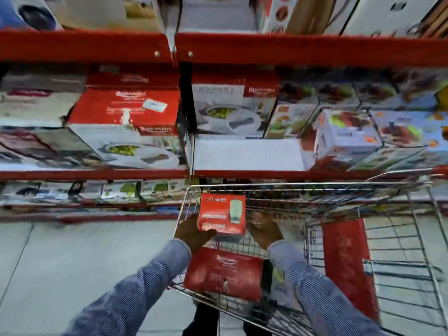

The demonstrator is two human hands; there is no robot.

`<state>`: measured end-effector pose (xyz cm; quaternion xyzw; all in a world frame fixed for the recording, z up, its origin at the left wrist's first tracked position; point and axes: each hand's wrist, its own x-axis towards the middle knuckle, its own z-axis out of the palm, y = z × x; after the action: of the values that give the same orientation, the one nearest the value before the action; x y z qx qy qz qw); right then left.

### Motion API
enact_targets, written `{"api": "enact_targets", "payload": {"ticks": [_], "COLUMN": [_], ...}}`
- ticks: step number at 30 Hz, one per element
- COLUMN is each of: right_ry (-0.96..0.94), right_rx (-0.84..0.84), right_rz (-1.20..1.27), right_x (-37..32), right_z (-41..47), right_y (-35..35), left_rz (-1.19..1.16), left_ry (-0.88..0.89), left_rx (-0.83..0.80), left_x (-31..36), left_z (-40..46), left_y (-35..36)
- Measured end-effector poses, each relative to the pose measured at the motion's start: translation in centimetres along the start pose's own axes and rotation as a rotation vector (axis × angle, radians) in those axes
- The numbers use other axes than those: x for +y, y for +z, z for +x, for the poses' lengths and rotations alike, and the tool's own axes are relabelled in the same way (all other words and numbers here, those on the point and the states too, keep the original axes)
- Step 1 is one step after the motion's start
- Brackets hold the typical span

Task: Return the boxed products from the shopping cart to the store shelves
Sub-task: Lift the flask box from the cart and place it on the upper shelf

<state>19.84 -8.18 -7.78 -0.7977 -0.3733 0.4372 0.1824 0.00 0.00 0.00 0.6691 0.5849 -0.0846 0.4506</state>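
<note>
A small red box (221,213) with a white appliance picture is held over the wire shopping cart (315,187). My left hand (194,232) grips its lower left side and my right hand (264,229) holds its right side. Below it in the cart's near corner lies a larger red box (224,272) with white lettering. A bare white stretch of the middle shelf (247,154) lies straight above the cart. The picture is blurred.
Red metal shelves (291,48) full of boxed kitchen goods fill the wall ahead, with red and white boxes (126,107) on the left and light blue boxes (346,134) on the right. A red cart seat flap (346,258) stands at the right. Grey floor tiles (72,258) lie left.
</note>
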Motion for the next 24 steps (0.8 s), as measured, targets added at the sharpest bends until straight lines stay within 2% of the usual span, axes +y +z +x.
{"api": "enact_targets", "payload": {"ticks": [3, 6, 8, 11, 16, 19, 24], "right_ry": [0.102, 0.187, 0.233, 0.249, 0.176, 0.063, -0.192], "right_rx": [-0.107, -0.121, -0.098, -0.093, 0.011, 0.103, 0.322], "right_rz": [0.07, 0.206, 0.3, 0.394, 0.425, 0.423, 0.429], "right_x": [0.7, 0.2, 0.8, 3.1, -0.1, -2.4, -6.6], "right_z": [1.4, 1.9, 2.5, 3.9, 0.3, -2.9, -8.2], "right_y": [2.0, 2.9, 3.4, 4.6, 2.3, 0.2, -4.7], "left_rz": [-0.234, -0.402, -0.518, -0.588, -0.717, -0.814, -0.894], "left_ry": [-0.099, -0.167, -0.224, -0.199, -0.161, -0.145, 0.053], "left_rx": [-0.151, -0.095, -0.117, -0.104, -0.096, -0.051, 0.067], "left_x": [-1.3, -7.0, -9.8, -7.1, -3.6, -2.1, 1.1], "left_z": [3.1, 9.7, 12.3, 9.9, 5.7, 2.8, -2.8], "left_y": [1.5, 5.1, 6.9, 5.1, 2.3, 0.5, -2.8]}}
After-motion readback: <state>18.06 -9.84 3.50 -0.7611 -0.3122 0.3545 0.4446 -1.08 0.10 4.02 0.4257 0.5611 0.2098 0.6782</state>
